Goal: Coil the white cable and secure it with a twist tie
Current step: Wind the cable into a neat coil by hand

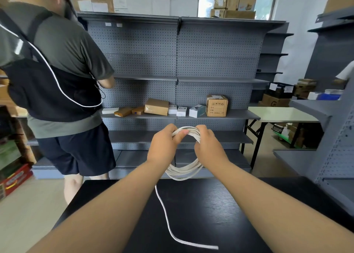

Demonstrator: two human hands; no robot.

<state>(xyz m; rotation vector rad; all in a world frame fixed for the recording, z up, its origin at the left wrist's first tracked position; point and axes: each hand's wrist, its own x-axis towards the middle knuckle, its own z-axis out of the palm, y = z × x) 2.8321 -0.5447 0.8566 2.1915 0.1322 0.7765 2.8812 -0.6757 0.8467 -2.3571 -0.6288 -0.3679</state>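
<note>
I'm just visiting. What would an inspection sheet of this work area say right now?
Surface: black table, bare apart from the cable tail.
Job's things: white cable mostly coiled, held up; twist tie: nothing seen.
Clutter: nothing seen on the table.
Hands: left hand and right hand both grip the coil's top.
Cables: loose tail trails across the table.
Surroundings: grey shelving with small boxes; another person at left.
</note>
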